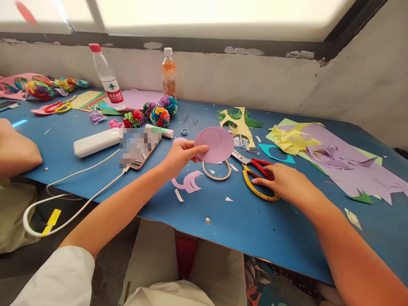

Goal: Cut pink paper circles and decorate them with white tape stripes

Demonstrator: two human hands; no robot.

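Between the thumb and fingers of my left hand is a round purple paper disc, held above the table with a circle outline drawn on it. My right hand has its fingers at the handles of scissors, one handle red and one yellow; the blades lie partly apart, pointing away to the left. Below the disc sits a ring, like a tape roll or hoop. Pink paper scraps are close by on the blue table.
A phone on a white cable, a power bank and a glue stick lie left. Paper flowers and two bottles stand behind. Cut paper sheets cover the right. Another person's arm rests far left.
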